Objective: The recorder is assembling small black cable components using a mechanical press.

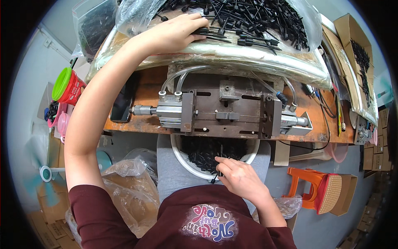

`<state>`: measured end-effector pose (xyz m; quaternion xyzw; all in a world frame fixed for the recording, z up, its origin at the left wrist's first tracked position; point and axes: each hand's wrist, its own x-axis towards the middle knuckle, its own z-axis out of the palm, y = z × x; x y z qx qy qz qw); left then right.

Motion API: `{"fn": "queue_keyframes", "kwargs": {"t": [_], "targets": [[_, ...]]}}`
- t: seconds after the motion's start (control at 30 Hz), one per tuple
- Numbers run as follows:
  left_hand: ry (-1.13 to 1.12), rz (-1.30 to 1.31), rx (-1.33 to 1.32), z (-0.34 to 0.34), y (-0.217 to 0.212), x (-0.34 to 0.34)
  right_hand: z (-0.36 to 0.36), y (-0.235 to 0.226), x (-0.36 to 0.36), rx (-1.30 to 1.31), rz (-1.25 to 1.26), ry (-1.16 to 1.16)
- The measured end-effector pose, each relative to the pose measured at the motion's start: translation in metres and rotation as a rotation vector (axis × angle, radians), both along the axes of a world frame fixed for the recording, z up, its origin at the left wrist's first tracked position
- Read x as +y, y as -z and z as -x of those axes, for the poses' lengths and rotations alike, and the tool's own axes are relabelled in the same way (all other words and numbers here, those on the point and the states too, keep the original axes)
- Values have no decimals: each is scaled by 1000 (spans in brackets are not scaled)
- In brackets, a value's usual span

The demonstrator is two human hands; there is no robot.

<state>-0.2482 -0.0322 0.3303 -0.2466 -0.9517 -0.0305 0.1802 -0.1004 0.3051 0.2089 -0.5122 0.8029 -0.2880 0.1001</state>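
The tray [248, 56] across the top of the frame carries a loose heap of black parts [257, 20]; a pull at its front edge could drag several tangled stems over the rim at once. Below it, in the centre, stands the metal fixture [207, 103]; a sleeve or stem swung back low might catch its clear tubes [195, 68]. The white basket [175, 150], lower centre, seems to rest against the grey lap [163, 170], so a shift of the legs could tip it and scatter the pieces inside. Smallest risk: a thin stem could slip from a light pinch.

The left arm runs long from the lower left to the top, elbow bent outward; the left hand [188, 31] lies palm down at the heap's near edge, fingers curled over parts, though whether they grip any I cannot tell. The right forearm rises from the lower right, and the right hand [240, 176] hangs over the basket's near right rim, its fingers apparently pinching a slender dark part [214, 179] whose end pokes out below them.
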Motion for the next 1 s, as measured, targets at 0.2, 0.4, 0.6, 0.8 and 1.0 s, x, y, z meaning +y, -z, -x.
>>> {"fn": "queue_keyframes", "kwargs": {"t": [0.2, 0.4, 0.6, 0.8, 1.0], "targets": [[-160, 3, -99, -2, -16, 17, 1, 9, 3, -33, -78, 5], [-123, -539, -197, 24, -26, 36, -2, 20, -2, -28, -75, -15], [-150, -705, -251, 43, -22, 60, 1, 29, 3, -37, -163, 59], [-182, -473, -35, 82, 12, 61, -5, 33, 7, -48, -208, 45], [-133, -536, -297, 55, -21, 74, -7, 32, 9, -45, -201, 69]]}}
